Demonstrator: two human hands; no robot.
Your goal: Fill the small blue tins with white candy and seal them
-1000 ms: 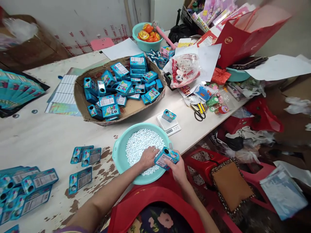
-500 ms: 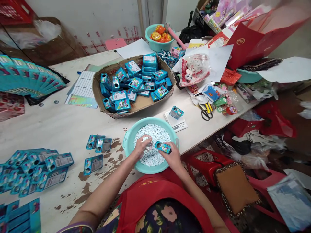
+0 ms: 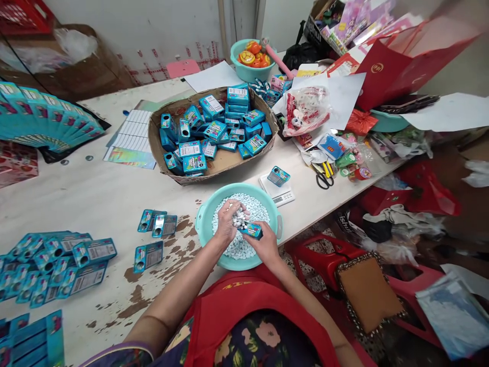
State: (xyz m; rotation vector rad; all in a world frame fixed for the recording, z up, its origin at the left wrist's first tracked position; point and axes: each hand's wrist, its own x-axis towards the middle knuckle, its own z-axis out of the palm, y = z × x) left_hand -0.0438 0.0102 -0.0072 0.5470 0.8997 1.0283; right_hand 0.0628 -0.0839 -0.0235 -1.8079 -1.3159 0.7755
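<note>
A turquoise basin (image 3: 203,224) full of small white candies (image 3: 244,251) stands at the table's front edge. Over it, my left hand (image 3: 228,223) is cupped around a handful of the candies. My right hand (image 3: 266,243) grips a small blue box (image 3: 252,230), tilted with its left end against the candies in my left palm. Behind the basin, one more blue box (image 3: 278,176) rests on a small white scale (image 3: 283,197). Several blue boxes lie on the table to the left, including a separate box (image 3: 148,256).
A cut-down cardboard carton (image 3: 214,176) full of blue boxes stands behind the basin. Stacked boxes (image 3: 57,265) cover the left side. Scissors (image 3: 324,178) and wrapped toys lie to the right. Red stools (image 3: 317,255) stand below the table's edge.
My left hand has lifted out of the candy heap with a handful. The box in my right hand has shifted left and now meets that handful.
</note>
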